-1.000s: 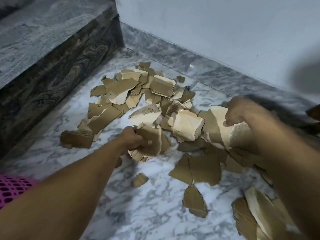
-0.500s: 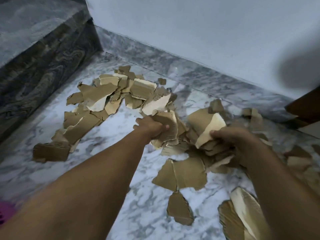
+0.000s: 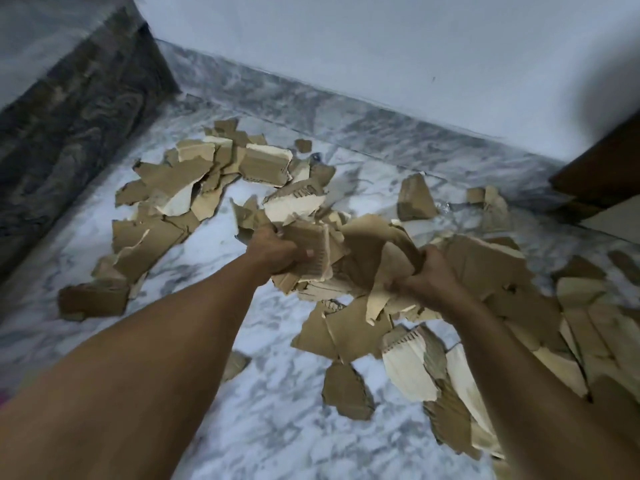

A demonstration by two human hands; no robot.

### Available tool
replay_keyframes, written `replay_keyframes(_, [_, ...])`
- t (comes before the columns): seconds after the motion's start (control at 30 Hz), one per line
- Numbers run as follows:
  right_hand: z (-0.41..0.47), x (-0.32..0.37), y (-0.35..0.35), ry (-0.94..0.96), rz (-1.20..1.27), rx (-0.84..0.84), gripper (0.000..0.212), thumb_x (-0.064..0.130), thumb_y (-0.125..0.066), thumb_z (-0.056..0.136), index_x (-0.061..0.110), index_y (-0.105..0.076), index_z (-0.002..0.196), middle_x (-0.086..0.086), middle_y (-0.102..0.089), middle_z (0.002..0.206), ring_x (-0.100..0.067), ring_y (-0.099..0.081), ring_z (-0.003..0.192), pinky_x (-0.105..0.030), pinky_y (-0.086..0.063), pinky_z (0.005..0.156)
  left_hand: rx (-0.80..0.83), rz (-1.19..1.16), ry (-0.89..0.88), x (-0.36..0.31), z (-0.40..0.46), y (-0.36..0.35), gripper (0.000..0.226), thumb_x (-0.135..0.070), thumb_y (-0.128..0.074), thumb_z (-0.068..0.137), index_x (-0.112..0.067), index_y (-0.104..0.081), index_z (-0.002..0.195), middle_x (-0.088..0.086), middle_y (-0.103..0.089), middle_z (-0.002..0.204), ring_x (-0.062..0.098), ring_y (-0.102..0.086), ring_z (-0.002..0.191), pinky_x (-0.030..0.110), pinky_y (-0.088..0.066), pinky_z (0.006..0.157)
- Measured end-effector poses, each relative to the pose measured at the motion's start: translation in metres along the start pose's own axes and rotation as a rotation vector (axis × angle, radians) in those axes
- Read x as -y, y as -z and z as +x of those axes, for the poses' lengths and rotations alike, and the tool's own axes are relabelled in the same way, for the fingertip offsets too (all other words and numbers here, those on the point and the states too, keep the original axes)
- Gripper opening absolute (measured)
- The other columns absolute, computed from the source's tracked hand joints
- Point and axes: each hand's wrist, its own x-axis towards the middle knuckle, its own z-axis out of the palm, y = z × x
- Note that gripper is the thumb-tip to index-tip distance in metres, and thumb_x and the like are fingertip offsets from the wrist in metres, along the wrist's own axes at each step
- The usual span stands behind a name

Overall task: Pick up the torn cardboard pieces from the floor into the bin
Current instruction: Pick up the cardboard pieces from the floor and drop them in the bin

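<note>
Torn brown cardboard pieces (image 3: 180, 181) lie scattered over the white marble floor (image 3: 194, 258). My left hand (image 3: 273, 251) grips a stack of cardboard pieces (image 3: 311, 251) in the middle of the heap. Just to the right, my right hand (image 3: 429, 282) grips a bunch of larger cardboard pieces (image 3: 377, 258), fingers curled round them. The two handfuls touch each other above the floor. More pieces (image 3: 346, 389) lie below my hands and along the right side. The bin is out of view except a sliver of pink at the lower left edge (image 3: 2, 398).
A dark marble step (image 3: 69, 109) rises at the left. A pale wall (image 3: 346, 46) with a grey marble skirting (image 3: 311, 105) runs behind the heap. Something dark brown (image 3: 602, 174) stands at the right edge.
Both hands have drawn their cardboard handfuls together toward the middle and lifted them slightly. The view has shifted right, so the pink bin has slid almost out at the lower left.
</note>
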Motion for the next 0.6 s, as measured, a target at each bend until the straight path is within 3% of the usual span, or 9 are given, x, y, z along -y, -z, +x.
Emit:
replay_keyframes(0.1, [-0.010, 0.003, 0.007, 0.090, 0.092, 0.242, 0.076, 0.012, -0.088, 0.063, 0.013, -0.049, 0.129, -0.009, -0.063, 0.112, -0.025, -0.066, 0.095, -0.041, -0.060, 0.074, 0.048, -0.035, -0.009, 0.003, -0.009, 0.027, 0.058, -0.001, -0.084, 0.066, -0.003, -0.060, 0.118, 0.011, -0.067, 0.111, 0.023, -0.064, 0.095, 0.023, -0.051, 0.060])
replay_keyframes(0.23, [-0.028, 0.021, -0.021, 0.217, -0.441, 0.476, 0.094, 0.024, -0.086, 0.066, 0.017, -0.035, 0.144, -0.005, -0.053, 0.135, -0.026, -0.056, 0.116, -0.041, -0.050, 0.093, 0.022, -0.042, 0.025, 0.009, -0.019, 0.064, 0.048, 0.001, -0.082, 0.067, -0.002, -0.061, 0.111, 0.012, -0.068, 0.103, 0.024, -0.066, 0.088, 0.025, -0.052, 0.058])
replay_keyframes(0.33, [-0.043, 0.025, -0.054, 0.328, -0.927, 0.351, 0.110, 0.044, -0.086, 0.062, 0.015, -0.021, 0.147, -0.016, -0.037, 0.143, -0.036, -0.038, 0.132, -0.047, -0.041, 0.102, 0.033, -0.014, 0.056, 0.020, -0.026, 0.085, 0.047, 0.002, -0.083, 0.065, -0.002, -0.063, 0.108, 0.014, -0.069, 0.104, 0.025, -0.067, 0.087, 0.027, -0.056, 0.061])
replay_keyframes(0.43, [-0.052, 0.020, -0.071, 0.363, -1.014, 0.270, 0.126, 0.058, -0.086, 0.049, 0.017, -0.017, 0.146, -0.014, -0.002, 0.156, -0.041, -0.005, 0.145, -0.060, -0.025, 0.110, 0.006, 0.033, 0.059, 0.032, -0.038, 0.099, 0.043, 0.005, -0.081, 0.068, -0.004, -0.059, 0.104, 0.015, -0.066, 0.102, 0.027, -0.065, 0.088, 0.026, -0.055, 0.059])
replay_keyframes(0.53, [-0.061, 0.018, -0.080, 0.430, -1.049, 0.226, 0.115, 0.061, -0.085, 0.044, 0.016, -0.029, 0.134, -0.012, -0.024, 0.144, -0.036, -0.029, 0.130, -0.051, -0.035, 0.102, -0.040, 0.109, 0.060, 0.047, -0.051, 0.108, 0.050, 0.000, -0.085, 0.064, -0.003, -0.059, 0.106, 0.015, -0.065, 0.103, 0.029, -0.063, 0.093, 0.035, -0.055, 0.080])
replay_keyframes(0.6, [-0.070, 0.022, -0.085, 0.406, -1.048, 0.200, 0.111, 0.058, -0.087, 0.046, 0.016, -0.029, 0.131, -0.009, -0.032, 0.135, -0.035, -0.036, 0.122, -0.052, -0.036, 0.096, -0.057, 0.199, 0.051, 0.058, -0.062, 0.113, 0.060, -0.006, -0.088, 0.063, -0.001, -0.057, 0.113, 0.012, -0.063, 0.105, 0.027, -0.060, 0.095, 0.033, -0.052, 0.085])
